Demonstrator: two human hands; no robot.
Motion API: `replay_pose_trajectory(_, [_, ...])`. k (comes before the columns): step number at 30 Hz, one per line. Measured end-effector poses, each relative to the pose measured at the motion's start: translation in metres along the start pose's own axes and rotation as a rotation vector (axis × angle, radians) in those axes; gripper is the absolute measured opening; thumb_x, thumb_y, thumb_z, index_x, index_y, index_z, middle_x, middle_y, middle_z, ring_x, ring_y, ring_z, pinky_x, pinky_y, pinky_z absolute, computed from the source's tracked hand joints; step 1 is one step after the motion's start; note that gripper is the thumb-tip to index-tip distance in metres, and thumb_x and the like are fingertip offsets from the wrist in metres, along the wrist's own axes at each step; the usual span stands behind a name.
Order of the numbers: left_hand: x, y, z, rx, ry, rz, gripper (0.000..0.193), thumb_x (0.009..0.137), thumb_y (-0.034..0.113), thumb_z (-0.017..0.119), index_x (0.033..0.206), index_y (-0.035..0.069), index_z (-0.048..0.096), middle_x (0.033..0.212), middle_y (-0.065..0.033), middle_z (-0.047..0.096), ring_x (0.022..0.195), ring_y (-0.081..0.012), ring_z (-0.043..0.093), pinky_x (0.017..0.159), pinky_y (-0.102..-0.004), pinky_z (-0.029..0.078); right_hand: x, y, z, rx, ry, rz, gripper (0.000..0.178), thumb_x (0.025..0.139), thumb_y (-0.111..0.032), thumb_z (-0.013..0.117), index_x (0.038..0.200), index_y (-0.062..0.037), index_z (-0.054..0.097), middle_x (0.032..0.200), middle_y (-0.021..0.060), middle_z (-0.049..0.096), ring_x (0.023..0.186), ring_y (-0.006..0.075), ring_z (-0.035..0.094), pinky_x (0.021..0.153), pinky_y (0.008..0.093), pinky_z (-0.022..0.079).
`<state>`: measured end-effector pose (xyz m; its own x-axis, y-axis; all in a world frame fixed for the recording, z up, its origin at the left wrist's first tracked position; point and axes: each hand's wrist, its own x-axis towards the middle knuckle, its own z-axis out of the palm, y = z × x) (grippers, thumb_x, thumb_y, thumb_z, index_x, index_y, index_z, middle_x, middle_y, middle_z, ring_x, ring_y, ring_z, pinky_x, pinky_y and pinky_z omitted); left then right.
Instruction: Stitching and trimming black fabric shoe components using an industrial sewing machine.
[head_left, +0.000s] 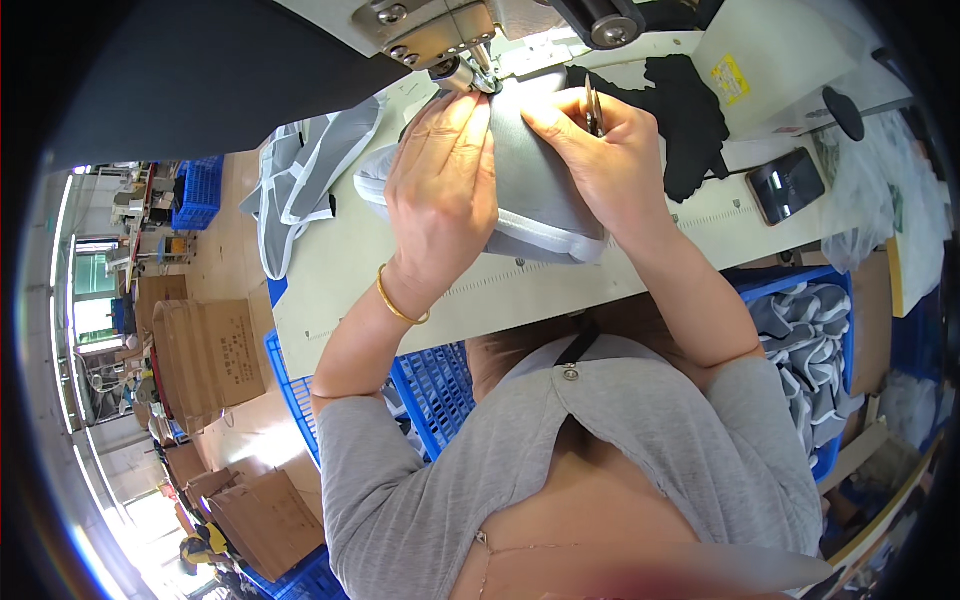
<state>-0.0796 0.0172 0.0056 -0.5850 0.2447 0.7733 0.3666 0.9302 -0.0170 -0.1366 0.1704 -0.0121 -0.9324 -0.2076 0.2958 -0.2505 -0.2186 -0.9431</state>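
Note:
A grey fabric piece with white edging (535, 175), shaped like a shoe upper, lies on the sewing machine bed under the needle area. My left hand (445, 185) rests flat on its left side, fingers stretched together, their tips close to the presser foot (487, 83). Small metal thread snips (593, 108) are tucked in my right hand (618, 160), blades pointing away from me. That hand's thumb and forefinger also press the fabric's right side near the needle. The exact stitching point is hidden by fingers and glare.
More grey-and-white pieces (325, 165) lie at the table's left. Black fabric (685, 125) and a phone (785, 187) are on the right. Blue crates (848, 330) stand below the table edge, the right one filled with pieces. Cardboard boxes (210, 355) sit on the floor.

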Motion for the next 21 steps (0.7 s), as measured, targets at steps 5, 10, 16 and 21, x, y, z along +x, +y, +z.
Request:
replay_pose_trajectory(5, [-0.029,-0.002,-0.003,-0.066,0.034,0.059,0.041,0.090,0.023,0.066,0.122,-0.002,0.061,0.120,-0.0188,0.065,0.121,-0.0349,0.057,0.111,-0.0538,0.029,0.000,0.004,-0.004,-0.047,0.007,0.016,0.021,0.085,-0.017,0.073,0.078,0.0019,0.068,0.057,-0.0020,0.057,0.055,0.0022,0.043,0.051,0.0232,0.037])
replay_pose_trajectory(10, [-0.119,-0.053,0.025,0.055,0.315,0.506,0.062,0.090,0.048,0.060,0.134,0.006,0.049,0.134,-0.0150,0.057,0.132,-0.0337,0.048,0.116,-0.0634,0.003,-0.005,-0.008,-0.005,-0.026,-0.087,0.032,0.017,0.088,-0.015,0.071,0.082,0.0010,0.069,0.061,-0.0056,0.055,0.059,0.0009,0.041,0.052,0.0221,0.033])
replay_pose_trajectory(16, [-0.087,-0.058,0.028,0.228,0.355,0.188,0.053,0.086,0.034,0.067,0.130,0.009,0.054,0.138,-0.0098,0.055,0.132,-0.0316,0.048,0.116,-0.0638,0.007,-0.008,-0.008,-0.010,0.055,-0.184,0.035,0.019,0.091,-0.017,0.068,0.092,0.0019,0.069,0.073,-0.0040,0.060,0.070,0.0004,0.046,0.061,0.0200,0.038])
replay_pose_trajectory(21, [-0.051,-0.053,-0.010,0.090,0.098,0.299,0.025,0.078,0.015,0.069,0.100,0.003,0.071,0.105,-0.0119,0.072,0.102,-0.0277,0.069,0.100,-0.0437,0.046,0.000,-0.009,-0.018,0.223,-0.408,0.095,0.029,0.093,-0.026,0.067,0.101,0.0014,0.069,0.081,-0.0036,0.064,0.075,0.0009,0.050,0.066,0.0195,0.041])
